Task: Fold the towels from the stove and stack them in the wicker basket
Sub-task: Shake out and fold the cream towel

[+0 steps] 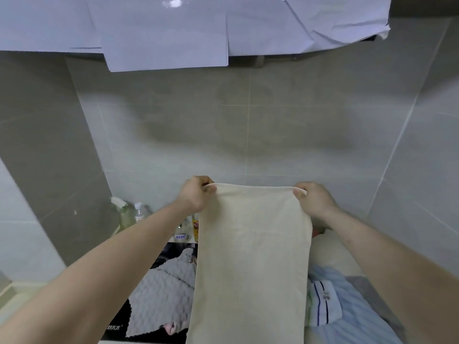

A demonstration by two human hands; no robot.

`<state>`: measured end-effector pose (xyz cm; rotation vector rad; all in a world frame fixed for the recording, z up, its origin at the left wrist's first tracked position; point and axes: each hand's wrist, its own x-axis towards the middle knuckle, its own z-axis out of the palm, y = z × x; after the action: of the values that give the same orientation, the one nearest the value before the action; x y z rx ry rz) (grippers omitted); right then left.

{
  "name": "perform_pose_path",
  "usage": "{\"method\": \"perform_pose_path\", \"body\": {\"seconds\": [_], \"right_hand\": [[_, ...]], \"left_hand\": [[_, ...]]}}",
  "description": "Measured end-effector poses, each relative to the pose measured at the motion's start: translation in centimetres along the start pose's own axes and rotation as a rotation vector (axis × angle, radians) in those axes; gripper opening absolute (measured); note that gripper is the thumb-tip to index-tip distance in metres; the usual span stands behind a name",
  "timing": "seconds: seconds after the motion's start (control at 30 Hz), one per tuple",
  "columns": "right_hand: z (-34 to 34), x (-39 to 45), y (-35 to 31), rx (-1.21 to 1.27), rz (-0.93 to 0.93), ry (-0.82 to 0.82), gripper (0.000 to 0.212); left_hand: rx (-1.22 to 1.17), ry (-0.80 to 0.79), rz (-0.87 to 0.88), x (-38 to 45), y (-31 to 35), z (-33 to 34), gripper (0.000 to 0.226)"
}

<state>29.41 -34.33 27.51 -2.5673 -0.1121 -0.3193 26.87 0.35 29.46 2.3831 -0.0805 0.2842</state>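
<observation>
Grey wall tiles (248, 125) filled the background, with white paper sheets (164, 31) hanging along the top edge. Both hands were raised in front of the wall, holding a cream towel (250, 264) by its upper edge so that it hung straight down as a long panel. Left hand (196, 194): fingers curled over the towel's top left corner, pinching it. Right hand (311, 199): fingers and thumb curled round the top right corner. The upper hem ran taut and nearly level between the two hands.

Below and behind the hanging towel lay the black stove (171, 252), largely covered. A grey textured towel (161, 294) lay on it to the left, with something pink (171, 327) showing at its lower edge. To the right lay a light blue striped towel (347, 319) and, on it, a folded white cloth with dark stripes (323, 309). Behind the left forearm stood a spray bottle (123, 212), a clear bottle (139, 211) and a yellow-labelled bottle (195, 227).
</observation>
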Motion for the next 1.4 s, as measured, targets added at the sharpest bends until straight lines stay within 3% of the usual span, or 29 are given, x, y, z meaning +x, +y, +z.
{"method": "perform_pose_path", "body": {"seconds": [0.3, 0.67, 0.97, 1.4], "right_hand": [[2.3, 6.2, 1.9, 0.005, -0.043, 0.041, 0.018], [3.1, 5.1, 2.9, 0.031, -0.096, -0.01, 0.018], [3.9, -2.3, 3.9, 0.123, -0.171, -0.105, 0.018], [11.1, -20.2, 6.5, 0.186, 0.028, -0.277, 0.019]], "left_hand": [[0.063, 0.055, -0.02, 4.7, -1.7, 2.5, 0.018], [0.103, 0.017, 0.022, 3.7, -3.4, 3.5, 0.014], [0.063, -0.047, 0.108, -2.2, -4.9, 3.1, 0.014], [0.064, -0.338, 0.194, -18.1, -12.2, 6.7, 0.018]]}}
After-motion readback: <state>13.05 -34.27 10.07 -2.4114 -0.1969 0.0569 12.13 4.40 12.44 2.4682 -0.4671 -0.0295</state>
